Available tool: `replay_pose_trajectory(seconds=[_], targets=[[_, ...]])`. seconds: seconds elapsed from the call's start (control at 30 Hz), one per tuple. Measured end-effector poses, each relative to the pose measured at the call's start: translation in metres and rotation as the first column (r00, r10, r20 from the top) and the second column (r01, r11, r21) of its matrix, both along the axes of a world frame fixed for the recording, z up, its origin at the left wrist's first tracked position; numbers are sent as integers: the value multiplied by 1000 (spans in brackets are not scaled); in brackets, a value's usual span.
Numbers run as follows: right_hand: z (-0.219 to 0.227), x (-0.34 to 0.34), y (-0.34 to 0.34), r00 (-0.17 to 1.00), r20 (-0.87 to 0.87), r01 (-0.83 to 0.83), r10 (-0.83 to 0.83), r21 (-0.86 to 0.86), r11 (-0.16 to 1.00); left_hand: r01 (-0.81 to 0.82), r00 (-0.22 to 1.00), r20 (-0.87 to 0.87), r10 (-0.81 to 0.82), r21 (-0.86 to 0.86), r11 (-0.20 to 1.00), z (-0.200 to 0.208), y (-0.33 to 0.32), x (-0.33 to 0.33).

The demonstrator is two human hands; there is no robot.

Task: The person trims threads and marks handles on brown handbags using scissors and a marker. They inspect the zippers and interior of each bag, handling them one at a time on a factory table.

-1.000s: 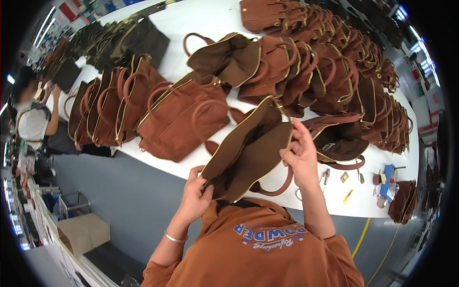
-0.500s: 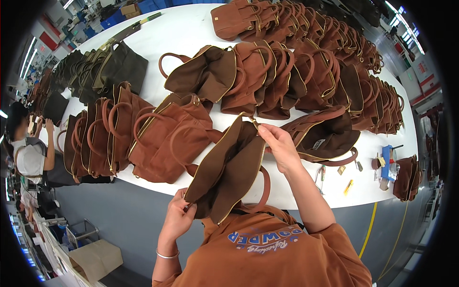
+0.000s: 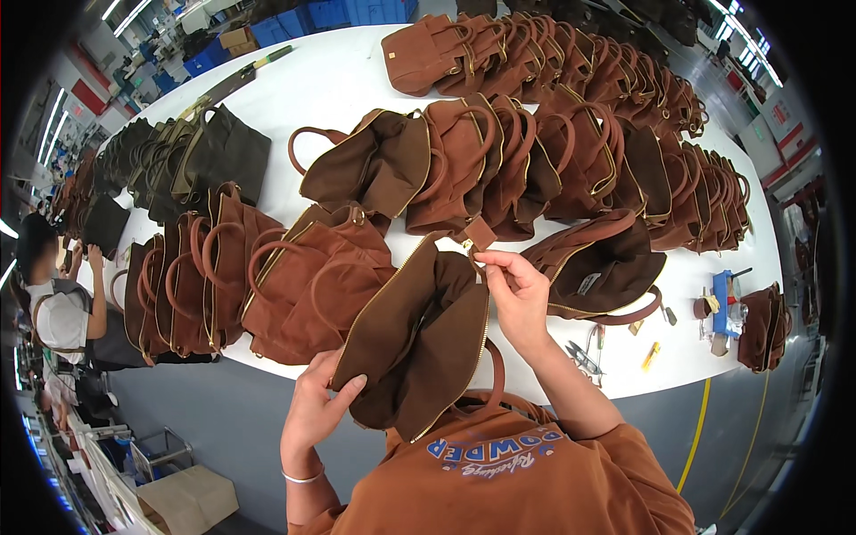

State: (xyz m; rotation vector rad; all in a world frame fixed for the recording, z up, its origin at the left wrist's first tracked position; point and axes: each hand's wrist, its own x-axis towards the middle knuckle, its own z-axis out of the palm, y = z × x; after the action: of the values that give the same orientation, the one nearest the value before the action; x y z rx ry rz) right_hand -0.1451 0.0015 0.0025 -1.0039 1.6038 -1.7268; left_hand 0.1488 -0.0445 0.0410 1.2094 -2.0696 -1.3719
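Observation:
A brown handbag (image 3: pixel 437 330) with a dark brown lining is held in front of my chest, its mouth unzipped and gaping. My left hand (image 3: pixel 312 406) is closed on its near left rim, thumb inside the lining and fingers outside. With thumb and forefinger, my right hand (image 3: pixel 520 299) pinches the far corner by the zipper's end. A small square brown tab (image 3: pixel 479 234) stands out just beyond those fingertips, beside brass-coloured hardware. One rounded handle (image 3: pixel 496 379) hangs on the bag's right side.
Rows of brown handbags (image 3: pixel 464 156) crowd the white table (image 3: pixel 330 62), with dark green bags (image 3: pixel 223 152) at left. Scissors (image 3: pixel 586 358), a yellow cutter (image 3: pixel 652 356) and a blue box (image 3: pixel 720 294) lie right. Another person (image 3: pixel 62 312) works at far left.
The bag's mouth has spread wider and its lining shows more. The square tab has come into sight at the far corner. My left hand has shifted slightly left and down.

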Motion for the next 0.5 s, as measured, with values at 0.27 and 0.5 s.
replay_pose_trajectory(seconds=[0.27, 0.5], targets=[[-4, -1, -3, 997, 77, 0, 5, -57, 998, 6, 1000, 12, -5, -61, 998, 6, -20, -20], [-4, -4, -12, 986, 166, 2, 13, -85, 996, 147, 988, -6, -153, -254, 956, 8, -67, -68]])
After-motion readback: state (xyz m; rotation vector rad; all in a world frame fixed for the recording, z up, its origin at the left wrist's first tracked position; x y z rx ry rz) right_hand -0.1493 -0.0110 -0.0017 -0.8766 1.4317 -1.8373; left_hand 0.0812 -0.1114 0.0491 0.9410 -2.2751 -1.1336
